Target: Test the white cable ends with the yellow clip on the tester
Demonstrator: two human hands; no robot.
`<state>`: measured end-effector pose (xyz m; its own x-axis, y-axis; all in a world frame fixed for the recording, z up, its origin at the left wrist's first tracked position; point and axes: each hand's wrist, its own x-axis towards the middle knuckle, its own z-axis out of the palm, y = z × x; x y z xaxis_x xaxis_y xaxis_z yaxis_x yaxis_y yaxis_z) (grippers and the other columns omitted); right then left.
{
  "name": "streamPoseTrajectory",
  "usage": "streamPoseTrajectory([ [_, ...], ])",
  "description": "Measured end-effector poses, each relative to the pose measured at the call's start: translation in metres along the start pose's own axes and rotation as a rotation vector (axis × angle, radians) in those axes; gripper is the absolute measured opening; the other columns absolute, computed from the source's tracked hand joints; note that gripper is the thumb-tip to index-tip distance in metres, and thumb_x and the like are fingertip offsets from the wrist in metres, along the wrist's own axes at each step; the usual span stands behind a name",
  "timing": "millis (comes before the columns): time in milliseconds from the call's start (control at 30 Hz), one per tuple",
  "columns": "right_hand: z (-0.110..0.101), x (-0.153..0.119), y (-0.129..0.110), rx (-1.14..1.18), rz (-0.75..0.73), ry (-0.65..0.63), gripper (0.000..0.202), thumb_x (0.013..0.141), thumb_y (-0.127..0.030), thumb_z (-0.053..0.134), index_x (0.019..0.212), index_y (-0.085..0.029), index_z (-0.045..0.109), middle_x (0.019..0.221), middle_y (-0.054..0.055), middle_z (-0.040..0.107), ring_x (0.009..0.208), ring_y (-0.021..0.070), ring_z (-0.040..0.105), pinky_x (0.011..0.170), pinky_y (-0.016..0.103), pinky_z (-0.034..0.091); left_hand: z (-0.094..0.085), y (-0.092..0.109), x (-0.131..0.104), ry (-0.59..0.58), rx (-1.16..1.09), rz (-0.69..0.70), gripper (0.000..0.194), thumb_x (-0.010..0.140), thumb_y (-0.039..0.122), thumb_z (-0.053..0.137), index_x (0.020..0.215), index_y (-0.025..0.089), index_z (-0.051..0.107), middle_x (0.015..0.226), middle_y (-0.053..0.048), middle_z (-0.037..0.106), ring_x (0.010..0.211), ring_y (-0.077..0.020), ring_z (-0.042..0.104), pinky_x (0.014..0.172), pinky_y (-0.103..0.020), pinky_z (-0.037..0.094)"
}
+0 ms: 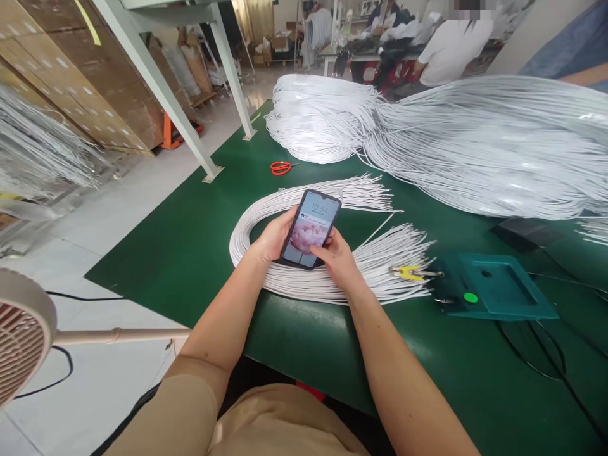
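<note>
A dark-edged phone [311,229] is tilted between my two hands, its lit screen showing the time 10:54 over a pink flower. My left hand [278,235] grips its left edge. My right hand [338,254] holds the right edge, with the thumb over the lower part of the screen. Beneath the phone and hands, a bundle of white cables [304,283] lies curved in a U on the green table [156,253]. Near the cable ends at the right lies a yellow-handled tool [409,273].
Red-handled scissors [281,168] lie beyond the phone. Large white cable coils [456,139] cover the table's far right side. A teal device [498,288] with a green button sits right. A fan [23,335] stands left; white metal legs [166,95] rise at the back left. People are behind.
</note>
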<state>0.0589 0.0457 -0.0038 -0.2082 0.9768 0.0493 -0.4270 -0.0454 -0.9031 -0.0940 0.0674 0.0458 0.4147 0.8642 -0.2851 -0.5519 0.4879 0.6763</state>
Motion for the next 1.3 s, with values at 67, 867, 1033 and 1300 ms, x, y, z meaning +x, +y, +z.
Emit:
streamPoseTrajectory([
  [67, 0.000, 0.001, 0.001, 0.004, -0.001, 0.006, 0.048, 0.059, -0.029, 0.086, 0.100, -0.022, 0.060, 0.088, -0.002, 0.061, 0.082, 0.0153, 0.056, 0.082, 0.031, 0.048, 0.002, 0.000, -0.001, 0.002, 0.003, -0.006, 0.053, 0.102, 0.043, 0.033, 0.138, 0.012, 0.057, 0.112, -0.012, 0.074, 0.108, -0.0284, 0.069, 0.105, -0.045, 0.049],
  [867, 0.007, 0.003, 0.008, 0.116, 0.054, 0.160, 0.059, 0.076, -0.072, 0.064, 0.107, -0.021, 0.062, 0.101, 0.004, 0.066, 0.096, 0.0207, 0.062, 0.084, 0.036, 0.054, 0.001, -0.006, 0.002, 0.092, 0.002, 0.058, 0.047, 0.101, 0.041, 0.039, 0.131, 0.012, 0.063, 0.108, -0.010, 0.074, 0.104, -0.0254, 0.071, 0.103, -0.040, 0.051],
  [1033, 0.010, 0.000, 0.003, 0.005, -0.047, 0.185, 0.061, 0.067, -0.048, 0.083, 0.116, -0.024, 0.057, 0.103, 0.000, 0.060, 0.096, 0.0161, 0.059, 0.092, 0.032, 0.051, 0.008, -0.011, 0.005, 0.142, -0.001, 0.039, 0.049, 0.100, 0.046, 0.040, 0.121, 0.011, 0.068, 0.100, -0.011, 0.075, 0.096, -0.0247, 0.072, 0.097, -0.038, 0.054],
  [1300, 0.013, -0.002, 0.000, -0.214, -0.050, 0.318, 0.072, 0.060, -0.041, 0.086, 0.121, -0.023, 0.051, 0.110, 0.003, 0.062, 0.099, 0.0194, 0.059, 0.095, 0.037, 0.050, 0.016, -0.019, 0.005, 0.096, -0.005, 0.049, 0.049, 0.098, 0.049, 0.043, 0.113, 0.011, 0.071, 0.095, -0.012, 0.075, 0.094, -0.0257, 0.072, 0.095, -0.038, 0.054],
])
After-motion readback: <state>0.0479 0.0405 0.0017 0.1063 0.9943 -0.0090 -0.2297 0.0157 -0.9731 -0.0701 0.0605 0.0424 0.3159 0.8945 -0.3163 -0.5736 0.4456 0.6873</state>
